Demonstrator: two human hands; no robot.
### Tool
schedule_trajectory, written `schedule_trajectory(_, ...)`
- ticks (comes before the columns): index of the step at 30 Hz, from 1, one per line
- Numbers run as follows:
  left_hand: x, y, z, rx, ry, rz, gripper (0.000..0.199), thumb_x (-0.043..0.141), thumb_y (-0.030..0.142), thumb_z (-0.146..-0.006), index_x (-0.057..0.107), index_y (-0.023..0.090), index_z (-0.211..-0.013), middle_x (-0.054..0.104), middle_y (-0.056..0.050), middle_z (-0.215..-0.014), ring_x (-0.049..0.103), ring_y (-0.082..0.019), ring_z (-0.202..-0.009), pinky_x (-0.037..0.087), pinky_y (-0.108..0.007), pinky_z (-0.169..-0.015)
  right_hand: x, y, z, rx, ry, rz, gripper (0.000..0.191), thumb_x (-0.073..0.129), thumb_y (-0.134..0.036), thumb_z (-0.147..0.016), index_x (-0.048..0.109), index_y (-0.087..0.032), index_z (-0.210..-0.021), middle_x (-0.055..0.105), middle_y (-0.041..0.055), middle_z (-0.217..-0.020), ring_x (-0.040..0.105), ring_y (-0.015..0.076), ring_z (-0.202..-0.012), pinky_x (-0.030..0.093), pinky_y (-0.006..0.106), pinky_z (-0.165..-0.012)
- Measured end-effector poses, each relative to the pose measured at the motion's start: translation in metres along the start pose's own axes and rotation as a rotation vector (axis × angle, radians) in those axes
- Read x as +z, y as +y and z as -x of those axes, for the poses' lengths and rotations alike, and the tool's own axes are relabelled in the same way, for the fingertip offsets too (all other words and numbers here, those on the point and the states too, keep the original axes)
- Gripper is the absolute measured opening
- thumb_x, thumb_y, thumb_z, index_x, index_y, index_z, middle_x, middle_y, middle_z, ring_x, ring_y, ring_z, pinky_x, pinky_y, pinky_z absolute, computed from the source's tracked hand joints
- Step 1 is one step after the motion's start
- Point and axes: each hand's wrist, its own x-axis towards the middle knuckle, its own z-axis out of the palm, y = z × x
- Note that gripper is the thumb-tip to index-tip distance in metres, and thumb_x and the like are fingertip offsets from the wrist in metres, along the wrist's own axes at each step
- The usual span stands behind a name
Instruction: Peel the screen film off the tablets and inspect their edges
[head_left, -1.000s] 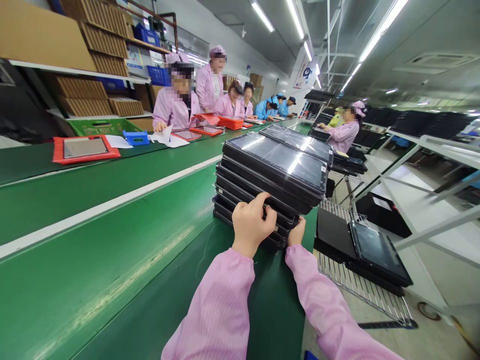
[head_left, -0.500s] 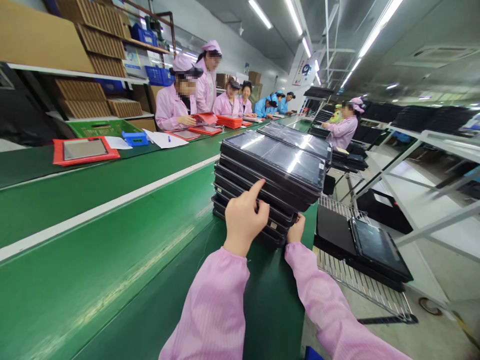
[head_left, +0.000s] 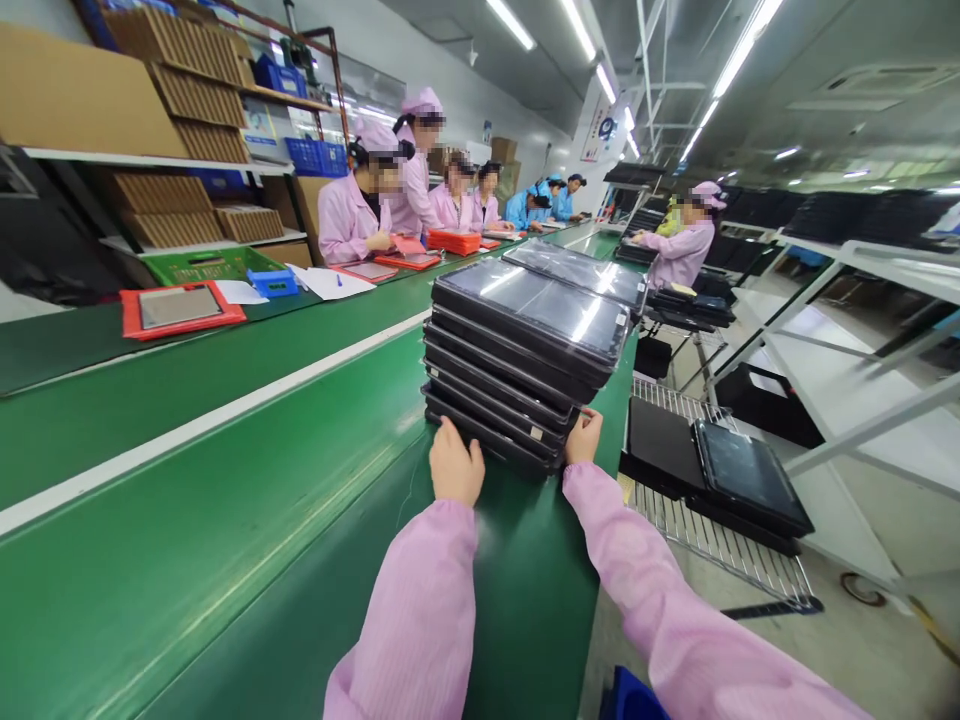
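I'm steadying the tablet stack (head_left: pixel 532 310) as I judge it: my left hand (head_left: pixel 456 462), closed up, is pressing against its near edge, and my right hand (head_left: pixel 583 436) is touching its right corner. The two hands are apart, and I can't tell whether either is gripping. The stack is sitting on the green belt (head_left: pixel 510 610). The next move, I'd say, calls for a firm hold on both sides.

Pale pink smock sleeves (head_left: pixel 409 615) with gathered wrist cuffs (head_left: pixel 450 520)
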Motion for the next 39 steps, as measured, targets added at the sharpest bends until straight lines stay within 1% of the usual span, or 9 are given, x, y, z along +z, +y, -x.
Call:
schedule_trajectory(2, 0.004, 0.012, 0.027, 0.045, -0.170, -0.138, 0.064, 0.051, 0.020, -0.087, 0.038, -0.007, -0.144, 0.045, -0.029, -0.148, 0.040, -0.038, -0.140, 0.032, -0.051, -0.117, 0.001, -0.002, -0.001, 0.008, 0.003, 0.007, 0.033, 0.061, -0.034, -0.096, 0.059, -0.016, -0.124, 0.063, 0.0091, -0.121, 0.065, 0.0217, -0.102, 0.057, 0.042, -0.086)
schedule_trajectory(5, 0.011, 0.032, 0.067, 0.199, -0.336, -0.170, 0.064, 0.050, 0.028, -0.090, 0.041, -0.003, -0.145, 0.042, -0.025, -0.153, 0.035, -0.038, -0.144, 0.026, -0.054, -0.120, 0.004, -0.003, -0.002, 0.006, -0.001, 0.022, 0.033, 0.061, -0.034, -0.097, 0.059, -0.016, -0.124, 0.063, 0.0089, -0.120, 0.065, 0.0213, -0.100, 0.057, 0.042, -0.085)
schedule_trajectory(9, 0.016, 0.047, 0.089, 0.274, -0.418, -0.106, 0.064, 0.050, 0.036, -0.091, 0.044, 0.002, -0.144, 0.041, -0.022, -0.154, 0.033, -0.035, -0.145, 0.024, -0.053, -0.121, 0.005, -0.008, -0.002, -0.033, -0.003, 0.033, 0.032, 0.061, -0.033, -0.097, 0.060, -0.016, -0.123, 0.064, 0.0087, -0.119, 0.066, 0.0208, -0.099, 0.057, 0.041, -0.084)
schedule_trajectory(12, 0.014, 0.046, 0.083, 0.182, -0.374, -0.059, 0.072, 0.052, 0.035, -0.089, 0.035, -0.003, -0.147, 0.045, -0.022, -0.150, 0.038, -0.034, -0.140, 0.028, -0.047, -0.119, 0.006, -0.012, 0.000, -0.066, 0.008, 0.035, 0.032, 0.061, -0.034, -0.097, 0.060, -0.016, -0.123, 0.063, 0.0091, -0.121, 0.065, 0.0217, -0.102, 0.057, 0.042, -0.086)
schedule_trajectory(15, 0.009, 0.041, 0.072, 0.100, -0.312, -0.011, 0.077, 0.053, 0.032, -0.087, 0.028, -0.003, -0.150, 0.054, -0.021, -0.138, 0.047, -0.032, -0.128, 0.036, -0.044, -0.111, 0.006, -0.015, 0.002, -0.083, 0.020, 0.037, 0.033, 0.061, -0.034, -0.096, 0.060, -0.016, -0.124, 0.062, 0.0094, -0.123, 0.064, 0.0226, -0.105, 0.056, 0.044, -0.088)
schedule_trajectory(20, 0.007, 0.037, 0.064, 0.149, -0.329, -0.013, 0.068, 0.046, 0.028, -0.089, 0.030, 0.002, -0.150, 0.063, -0.016, -0.120, 0.053, -0.030, -0.112, 0.041, -0.044, -0.099, 0.005, -0.019, 0.005, -0.076, 0.026, 0.062, 0.033, 0.061, -0.034, -0.096, 0.060, -0.016, -0.124, 0.062, 0.0094, -0.123, 0.064, 0.0226, -0.105, 0.056, 0.044, -0.088)
schedule_trajectory(26, 0.004, 0.036, 0.061, 0.160, -0.353, -0.046, 0.071, 0.046, 0.027, -0.089, 0.026, 0.000, -0.151, 0.063, -0.017, -0.120, 0.053, -0.031, -0.111, 0.039, -0.045, -0.099, 0.006, -0.020, 0.004, -0.070, 0.010, 0.116, 0.031, 0.060, -0.033, -0.097, 0.060, -0.017, -0.124, 0.062, 0.0095, -0.125, 0.064, 0.0221, -0.105, 0.056, 0.043, -0.089)
schedule_trajectory(32, -0.001, 0.041, 0.057, 0.081, -0.409, 0.174, 0.073, 0.042, 0.035, -0.090, 0.026, -0.004, -0.150, 0.065, -0.018, -0.121, 0.056, -0.032, -0.112, 0.040, -0.046, -0.099, 0.004, -0.022, 0.002, -0.106, -0.003, 0.154, 0.031, 0.060, -0.033, -0.097, 0.060, -0.018, -0.124, 0.061, 0.0097, -0.126, 0.064, 0.0226, -0.107, 0.055, 0.044, -0.090)
schedule_trajectory(39, -0.007, 0.039, 0.050, 0.032, -0.288, 0.281, 0.074, 0.045, 0.032, -0.087, 0.023, 0.002, -0.152, 0.063, -0.016, -0.120, 0.058, -0.030, -0.111, 0.042, -0.045, -0.100, 0.002, -0.029, 0.005, -0.156, -0.027, 0.155, 0.031, 0.059, -0.034, -0.097, 0.060, -0.018, -0.124, 0.061, 0.0101, -0.128, 0.063, 0.0229, -0.109, 0.054, 0.045, -0.092)
